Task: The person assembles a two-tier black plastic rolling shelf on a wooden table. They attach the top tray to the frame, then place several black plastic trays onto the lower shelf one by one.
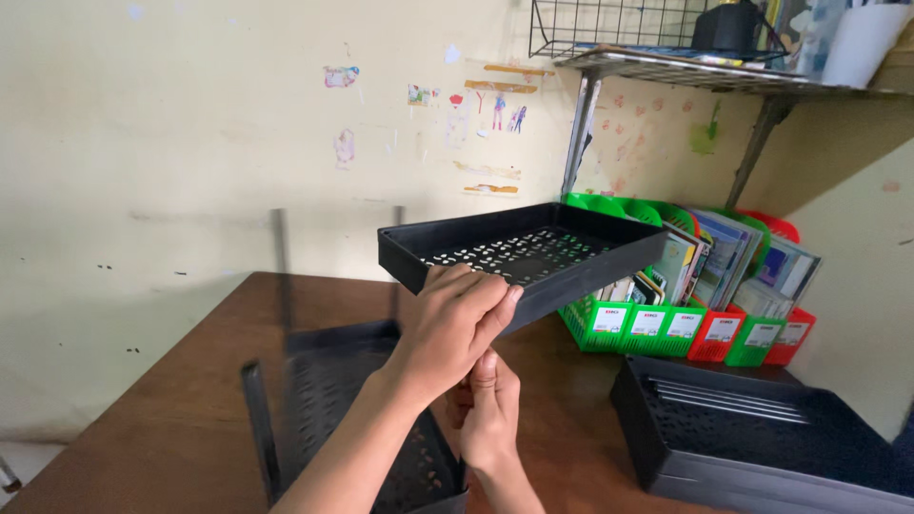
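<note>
Both hands hold a black tray [533, 252] in the air above a brown table [190, 381]. The tray is tilted a little, its near corner lower, and its floor has many small slots. The left hand [452, 324] grips the near long wall of the tray from outside: the fingers [481, 290] are pressed together and curl over the rim, while the thumb side stays below. The right hand [490, 414] is under it, with one finger pointing up and touching the lower edge of the tray (whether the rest of this hand pinches something, I cannot tell, because the left hand covers it).

Below the arms, a black rack [328, 400] with upright posts stands on the table, and it looks blurred. At the right, another tray stack [752, 428] lies on the table, well apart from the hands. Behind the held tray stand green and red file boxes [695, 305] full of books, under a metal shelf [685, 67] on the pale wall [190, 124].
</note>
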